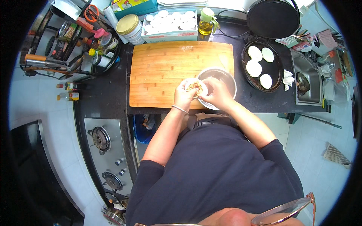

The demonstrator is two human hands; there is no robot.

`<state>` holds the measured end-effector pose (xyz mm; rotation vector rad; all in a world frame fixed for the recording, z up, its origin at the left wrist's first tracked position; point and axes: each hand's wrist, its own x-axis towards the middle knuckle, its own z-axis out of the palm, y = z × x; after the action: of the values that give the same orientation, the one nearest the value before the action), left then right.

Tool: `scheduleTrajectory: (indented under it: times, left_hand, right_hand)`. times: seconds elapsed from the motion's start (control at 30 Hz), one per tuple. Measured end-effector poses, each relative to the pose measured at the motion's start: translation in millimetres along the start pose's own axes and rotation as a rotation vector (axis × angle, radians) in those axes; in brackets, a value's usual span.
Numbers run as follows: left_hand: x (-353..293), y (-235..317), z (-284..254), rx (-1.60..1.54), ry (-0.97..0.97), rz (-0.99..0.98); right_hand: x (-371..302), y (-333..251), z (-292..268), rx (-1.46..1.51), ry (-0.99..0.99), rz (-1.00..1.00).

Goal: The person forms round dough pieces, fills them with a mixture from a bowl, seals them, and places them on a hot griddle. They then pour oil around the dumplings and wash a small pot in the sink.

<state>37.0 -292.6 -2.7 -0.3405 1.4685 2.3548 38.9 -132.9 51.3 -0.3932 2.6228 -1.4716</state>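
- Our left hand (183, 94) cups a dough round (195, 87) with filling showing on top.
- Our right hand (215, 92) pinches that dough's edge, fingers curled in, touching the left.
- Just beyond both hands sits a metal bowl (225, 77), on a wooden board (162, 71).
- Well right of our hands, a black pan (279, 69) holds four white patties (253, 68).
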Motion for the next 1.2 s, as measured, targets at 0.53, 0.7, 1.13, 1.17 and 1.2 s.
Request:
scheduleTrajectory:
  times: [0.53,0.7,1.13,1.17,1.2]
  left_hand:
    - [-6.7,21.3,9.0,-0.116,-0.132,-0.076]
    - [-3.1,14.8,4.7,-0.077,-0.089,-0.086]
    - [-5.1,23.9,6.3,-0.318,-0.125,-0.175]
    - [-4.8,20.5,6.8,-0.278,-0.105,-0.153]
    - [-4.5,17.6,6.6,-0.239,-0.085,-0.131]
  right_hand:
    - [-10.0,7.7,-8.3,0.172,-0.005,0.162]
    - [-12.0,5.1,-9.8,0.101,0.020,0.077]
    - [-13.8,8.4,-10.0,0.034,0.058,0.033]
    - [-14.0,7.9,-9.0,0.021,0.058,-0.004]
    - [-14.2,7.9,-7.6,0.008,0.059,-0.042]
